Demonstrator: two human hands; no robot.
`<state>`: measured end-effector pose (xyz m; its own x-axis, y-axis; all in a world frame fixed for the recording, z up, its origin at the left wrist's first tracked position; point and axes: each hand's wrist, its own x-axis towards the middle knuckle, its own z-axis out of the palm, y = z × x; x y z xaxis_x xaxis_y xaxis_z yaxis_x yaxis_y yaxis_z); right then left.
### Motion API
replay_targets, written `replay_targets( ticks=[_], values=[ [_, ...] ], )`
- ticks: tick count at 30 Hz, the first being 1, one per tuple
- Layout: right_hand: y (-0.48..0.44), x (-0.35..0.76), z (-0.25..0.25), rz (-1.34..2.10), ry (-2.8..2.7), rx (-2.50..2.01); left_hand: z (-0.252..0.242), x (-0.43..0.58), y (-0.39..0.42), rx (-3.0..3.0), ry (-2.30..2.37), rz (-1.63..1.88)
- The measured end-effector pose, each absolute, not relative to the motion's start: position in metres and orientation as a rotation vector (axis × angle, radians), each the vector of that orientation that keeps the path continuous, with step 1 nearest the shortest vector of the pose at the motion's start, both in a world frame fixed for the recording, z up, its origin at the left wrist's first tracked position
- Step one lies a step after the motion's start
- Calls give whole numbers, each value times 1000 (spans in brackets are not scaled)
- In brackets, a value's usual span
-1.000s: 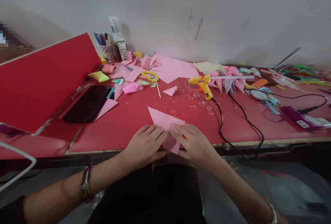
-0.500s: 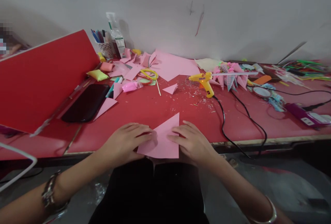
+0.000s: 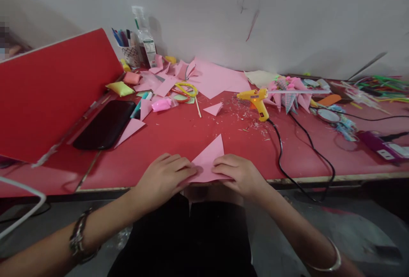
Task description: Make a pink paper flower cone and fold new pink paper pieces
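A piece of pink paper [image 3: 209, 160], pointed at its far end, lies at the front edge of the red table. My left hand [image 3: 169, 174] is closed on its left side, fingertips pressed to the paper. On the opposite side my right hand [image 3: 239, 174] pinches the paper between thumb and fingers. The near part of the sheet curves up slightly between both hands. Beyond it sits a small folded pink paper piece [image 3: 213, 109]. A yellow glue gun [image 3: 257, 102] with a clear glue stick rests to the right of that, small scraps around it.
At left are a red board [image 3: 57, 93], a black phone [image 3: 105, 124] and a pen cup [image 3: 130, 55] beside a bottle [image 3: 147, 47]. Pink paper sheets [image 3: 214, 76] lie by the wall. The glue gun's black cord [image 3: 279, 153] loops over the front edge near a purple power strip [image 3: 383, 145].
Both hands have closed more tightly on the pink paper. Its near edge has moved away from me and less of the sheet shows. The camera view has shifted slightly.
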<state>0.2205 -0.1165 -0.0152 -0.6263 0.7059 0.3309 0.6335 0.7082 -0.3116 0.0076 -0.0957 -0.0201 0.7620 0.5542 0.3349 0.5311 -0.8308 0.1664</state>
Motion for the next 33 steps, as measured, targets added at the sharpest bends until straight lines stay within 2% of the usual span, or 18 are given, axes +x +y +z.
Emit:
replay_targets(
  ticks=[5,10,24,30,33],
  values=[
    [-115,220,-16,329,-2385,-1081,-24,9,-93,2739,1031,668],
    [-114,219,-15,425,-2291,-1177,-23,13,-89,2690,1093,582],
    [-112,214,-24,113,-2313,-1461,-19,13,-84,2761,1325,458],
    [-110,209,-18,-16,-2368,-1610,-15,14,-85,2813,1391,254],
    [-108,208,-17,-28,-2388,-1655,-17,11,-84,2878,1398,335]
  ],
)
